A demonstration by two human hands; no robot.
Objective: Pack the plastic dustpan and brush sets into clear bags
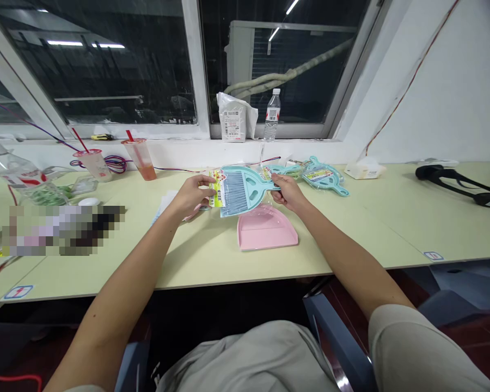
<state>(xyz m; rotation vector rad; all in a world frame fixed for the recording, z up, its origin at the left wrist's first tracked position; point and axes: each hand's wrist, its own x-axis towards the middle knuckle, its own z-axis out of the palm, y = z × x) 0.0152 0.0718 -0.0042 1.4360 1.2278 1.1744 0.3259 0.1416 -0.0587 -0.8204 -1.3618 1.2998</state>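
A blue dustpan and brush set (pixel 251 190) in clear wrap is held above the table. My left hand (pixel 195 195) pinches its left end, at the yellow-green label card (pixel 217 189). Around the handle at the right end, the fingers of my right hand (pixel 286 191) are closed. Below the set, a pink dustpan (pixel 266 228) lies on the table with its wide edge toward me. Another wrapped blue set (pixel 324 176) lies behind and to the right of my right hand. Something pink shows partly behind my left hand.
The pale table (pixel 392 218) runs below windows. At left stand two cups with red straws (pixel 141 158) (pixel 93 163) and a large bottle (pixel 14 169). A water bottle (pixel 272 117) and a white package (pixel 233 120) are on the sill. Black straps (pixel 461 185) lie at right.
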